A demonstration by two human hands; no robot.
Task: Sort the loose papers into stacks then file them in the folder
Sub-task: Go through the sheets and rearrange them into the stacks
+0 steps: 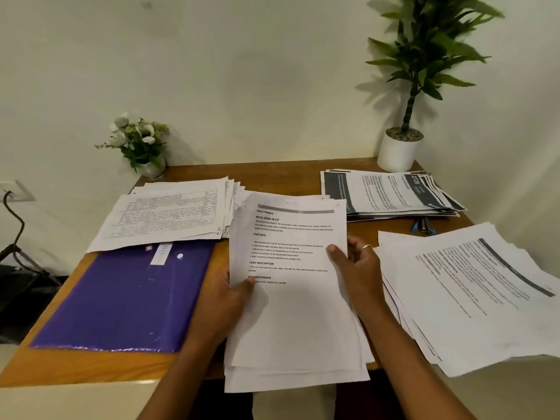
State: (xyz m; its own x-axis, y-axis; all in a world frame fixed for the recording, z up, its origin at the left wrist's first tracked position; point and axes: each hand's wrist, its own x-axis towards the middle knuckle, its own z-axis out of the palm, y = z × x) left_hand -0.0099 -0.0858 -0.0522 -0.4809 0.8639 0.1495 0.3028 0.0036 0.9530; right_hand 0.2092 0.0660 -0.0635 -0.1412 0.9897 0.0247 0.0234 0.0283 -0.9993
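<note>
I hold a sheaf of white printed papers (291, 298) upright over the table's front edge. My left hand (222, 301) grips its left edge, thumb on the front. My right hand (357, 268) grips its right edge, thumb on the page, a ring on one finger. A purple folder (121, 298) lies flat at the left. Behind it sits a stack of table-printed sheets (169, 213). A stack with dark headers (391, 192) lies at the back right. Another fanned stack (472, 292) hangs over the right edge.
The wooden table (272, 174) stands against a white wall. A small flower pot (142, 147) is at the back left and a tall potted plant (400, 147) at the back right corner. Pens (422, 225) lie between the right stacks. A cable (15, 225) hangs at left.
</note>
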